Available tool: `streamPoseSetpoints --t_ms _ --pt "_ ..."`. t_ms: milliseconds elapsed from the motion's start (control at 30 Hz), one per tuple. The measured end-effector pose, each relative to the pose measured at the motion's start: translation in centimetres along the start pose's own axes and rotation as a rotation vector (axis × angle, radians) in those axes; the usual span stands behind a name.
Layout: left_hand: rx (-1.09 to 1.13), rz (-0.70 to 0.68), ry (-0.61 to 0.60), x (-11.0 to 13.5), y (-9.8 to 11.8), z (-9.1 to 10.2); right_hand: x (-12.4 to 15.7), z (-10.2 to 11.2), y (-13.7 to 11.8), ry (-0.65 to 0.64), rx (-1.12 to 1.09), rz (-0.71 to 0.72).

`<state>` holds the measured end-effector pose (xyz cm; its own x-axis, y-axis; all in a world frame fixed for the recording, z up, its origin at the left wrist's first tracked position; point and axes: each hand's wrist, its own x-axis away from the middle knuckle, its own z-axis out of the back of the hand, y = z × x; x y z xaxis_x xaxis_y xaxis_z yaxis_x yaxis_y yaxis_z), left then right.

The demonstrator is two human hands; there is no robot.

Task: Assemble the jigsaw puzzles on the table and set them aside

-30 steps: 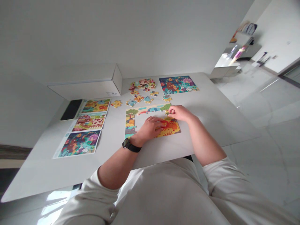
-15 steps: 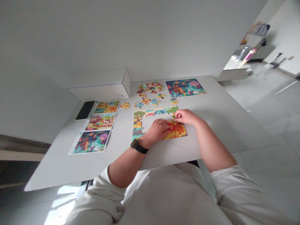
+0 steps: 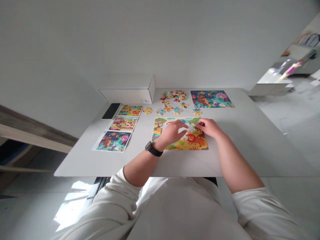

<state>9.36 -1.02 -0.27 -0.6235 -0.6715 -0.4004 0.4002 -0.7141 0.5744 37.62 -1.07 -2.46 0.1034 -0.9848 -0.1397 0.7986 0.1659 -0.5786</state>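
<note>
- Phone (image 3: 111, 110): dark, lying flat at the far left of the surface (image 3: 245, 140), just beside the cards.
- Picture cards (image 3: 123, 123): three, lying in a column that is slanting towards the near left corner.
- White box (image 3: 127, 90): standing at the back edge, behind the cards.
- Watch (image 3: 153, 149): black, sitting on the left wrist.
- Loose pieces (image 3: 168, 108): lying scattered in a row just beyond the half-built puzzle, with a heap (image 3: 173, 95) sitting further back.
- Half-built puzzle (image 3: 190, 143): lying in front of the person. Its left side, far edge and near strip are showing as filled, and both hands are covering its middle.
- Left hand (image 3: 173, 131): reaching over the puzzle's middle with its fingers (image 3: 184, 124) open and spread. Whether they are pressing down cannot be told.
- Green piece (image 3: 194, 120): sitting at the puzzle's far right corner, its long axis running left to right along the far edge. It is lying just left of the right fingertips, and just beyond and right of the left ones. The right hand is the nearer.
- Right hand (image 3: 209, 127): its fingers are looking closed in a pinch on the green piece's right end.
- Finished puzzle (image 3: 211, 99): lying apart at the far right.
</note>
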Motion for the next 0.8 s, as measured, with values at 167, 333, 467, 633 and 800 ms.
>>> streamPoseSetpoints --t_ms 167,333,467,633,800 --pt "-0.025 0.322 0.259 -0.2 -4.5 6.4 -0.1 -0.6 -0.2 0.04 0.019 0.006" --pt "-0.307 0.67 0.358 0.8 -11.6 11.2 -0.2 -0.8 0.3 0.036 0.008 0.015" --pt "-0.436 0.803 0.263 0.7 -15.9 12.8 -0.1 -0.6 0.5 0.064 0.008 0.003" --pt "-0.5 0.826 0.099 -0.7 -18.4 13.5 0.0 -0.7 0.3 0.1 -0.033 -0.027" --pt "-0.457 0.863 -0.06 -2.1 -19.3 14.4 0.0 -0.8 0.0 0.115 -0.029 -0.045"
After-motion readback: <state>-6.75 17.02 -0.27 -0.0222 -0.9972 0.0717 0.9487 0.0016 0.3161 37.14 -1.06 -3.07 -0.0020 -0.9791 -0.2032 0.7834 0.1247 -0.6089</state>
